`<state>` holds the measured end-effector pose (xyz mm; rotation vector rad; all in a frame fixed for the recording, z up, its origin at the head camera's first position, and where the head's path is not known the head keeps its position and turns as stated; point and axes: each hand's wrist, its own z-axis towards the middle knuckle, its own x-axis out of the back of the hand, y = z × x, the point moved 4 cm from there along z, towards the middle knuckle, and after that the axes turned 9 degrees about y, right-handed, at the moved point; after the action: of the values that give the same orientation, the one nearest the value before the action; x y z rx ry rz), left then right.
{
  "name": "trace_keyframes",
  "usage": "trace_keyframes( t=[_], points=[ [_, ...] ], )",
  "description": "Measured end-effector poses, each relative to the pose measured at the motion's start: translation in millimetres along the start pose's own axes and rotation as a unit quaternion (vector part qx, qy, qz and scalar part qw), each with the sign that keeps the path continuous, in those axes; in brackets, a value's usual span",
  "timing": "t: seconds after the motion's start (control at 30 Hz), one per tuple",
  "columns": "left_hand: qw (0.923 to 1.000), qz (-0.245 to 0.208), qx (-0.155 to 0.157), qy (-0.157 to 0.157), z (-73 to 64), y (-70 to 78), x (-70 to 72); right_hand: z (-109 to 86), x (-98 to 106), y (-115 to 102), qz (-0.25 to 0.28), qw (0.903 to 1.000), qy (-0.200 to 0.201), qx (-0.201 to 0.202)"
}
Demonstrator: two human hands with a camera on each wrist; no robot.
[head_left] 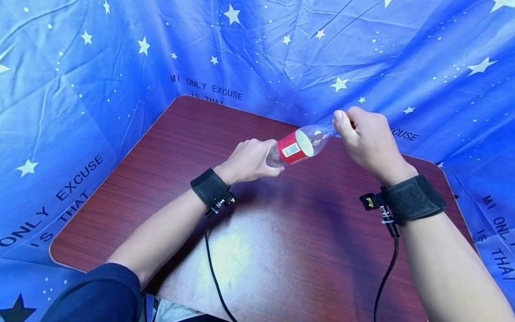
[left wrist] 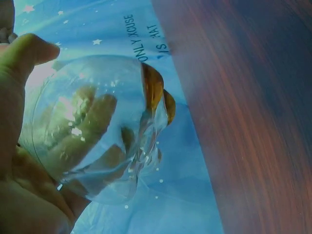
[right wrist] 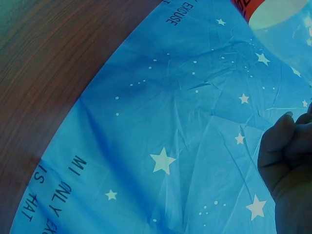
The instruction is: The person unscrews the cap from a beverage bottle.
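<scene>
A clear plastic bottle (head_left: pixel 295 147) with a red label is held tilted above the table, its neck pointing up to the right. My left hand (head_left: pixel 252 161) grips it round the base end. In the left wrist view a little brown liquid (left wrist: pixel 153 87) shows in the lobes of the bottle's base. At the neck end, my right hand (head_left: pixel 367 138) has its fingers curled round the top, thumb along it. Those fingers hide the mouth, so I cannot tell whether a cap is on. In the right wrist view, part of the label (right wrist: pixel 249 10) shows at the upper edge.
Below the hands lies a dark red-brown wooden table (head_left: pixel 161 197) with rounded corners. Blue cloth (head_left: pixel 273 53) with stars and lettering hangs round its back and sides. A black cable (head_left: pixel 210 261) trails from the left wrist strap, another (head_left: pixel 387 273) from the right.
</scene>
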<state>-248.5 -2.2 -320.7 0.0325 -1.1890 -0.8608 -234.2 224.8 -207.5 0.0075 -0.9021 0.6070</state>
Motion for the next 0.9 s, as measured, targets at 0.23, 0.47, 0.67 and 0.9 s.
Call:
trace_keyframes(
  t=[0.23, 0.47, 0.67, 0.9],
  points=[
    [0.9985, -0.045, 0.003, -0.029, -0.6, -2.8, -3.1, -1.0, -0.1, 0.6, 0.000, 0.9999, -0.015, 0.004],
    [0.9962, -0.078, 0.000, -0.040, -2.4, -6.9, -7.1, -2.1, 0.2, -1.8, -0.001, 0.9990, -0.044, 0.008],
    [0.9957, -0.080, 0.008, -0.047, -3.5, -7.3, -9.8, -3.1, 1.4, -2.0, 0.008, 0.9990, -0.044, -0.005],
    [0.9973, -0.052, 0.017, -0.048, -3.3, -7.5, -10.7, -0.3, 4.0, 2.2, -0.024, 0.9954, -0.071, -0.060]
  ],
)
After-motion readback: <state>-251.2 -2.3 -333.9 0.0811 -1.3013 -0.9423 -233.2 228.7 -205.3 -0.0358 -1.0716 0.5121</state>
